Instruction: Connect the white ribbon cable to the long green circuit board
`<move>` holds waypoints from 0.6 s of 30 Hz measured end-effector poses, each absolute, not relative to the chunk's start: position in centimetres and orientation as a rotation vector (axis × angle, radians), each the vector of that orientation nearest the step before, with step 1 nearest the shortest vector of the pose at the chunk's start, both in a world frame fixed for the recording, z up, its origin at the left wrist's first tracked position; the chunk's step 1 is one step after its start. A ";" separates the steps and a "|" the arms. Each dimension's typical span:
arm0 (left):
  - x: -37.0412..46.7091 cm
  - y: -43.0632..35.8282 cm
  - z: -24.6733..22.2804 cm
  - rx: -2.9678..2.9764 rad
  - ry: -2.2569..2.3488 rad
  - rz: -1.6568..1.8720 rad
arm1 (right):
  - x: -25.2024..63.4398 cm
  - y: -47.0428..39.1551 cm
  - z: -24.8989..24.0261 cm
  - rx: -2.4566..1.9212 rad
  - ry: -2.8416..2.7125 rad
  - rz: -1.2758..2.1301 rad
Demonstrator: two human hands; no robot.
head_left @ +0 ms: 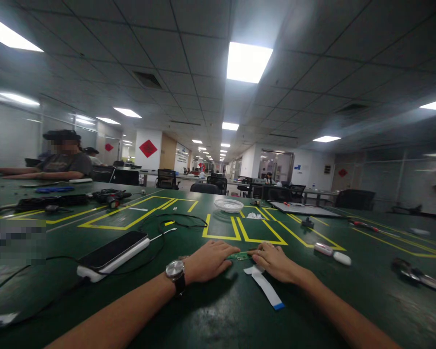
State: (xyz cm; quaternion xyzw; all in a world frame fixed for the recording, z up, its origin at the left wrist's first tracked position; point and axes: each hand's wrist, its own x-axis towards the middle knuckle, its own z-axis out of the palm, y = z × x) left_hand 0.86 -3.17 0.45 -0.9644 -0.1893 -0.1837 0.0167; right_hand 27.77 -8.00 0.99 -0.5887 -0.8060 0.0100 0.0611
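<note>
A small green circuit board (242, 256) lies between my two hands on the green table (210, 320). My left hand (210, 261), with a watch (175, 269) on its wrist, has its fingers closed on the board's left end. At the right end, my right hand (276, 261) holds the board with its fingers bent together. A white flat ribbon cable (266, 287) with a blue tip runs from beneath my right hand toward the front of the table.
Left of my hands, a phone (118, 248) rests on a white power strip (121, 264) among black cables. Beyond stands a white basket (228, 205). To the right are a white case (342, 258) and metal tool (419, 276). A person (63, 157) sits at the far left.
</note>
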 end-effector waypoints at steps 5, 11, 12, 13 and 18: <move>0.9 -2.9 0.2 -2.987 -0.554 -0.594 | 27.1 -8.1 0.9 -1.563 -2.544 0.131; 0.8 -2.8 0.0 -3.008 -0.531 -0.580 | 25.7 -8.6 1.2 -1.147 -2.571 0.465; 0.8 -2.8 0.0 -3.015 -0.528 -0.564 | 25.5 -8.6 1.3 -1.090 -2.563 0.499; 0.8 -2.8 -0.1 -3.024 -0.523 -0.545 | 25.3 -8.6 1.3 -1.058 -2.548 0.505; 0.9 -2.8 -0.1 -3.056 -0.496 -0.503 | 25.9 -8.1 1.6 -1.435 -2.298 0.070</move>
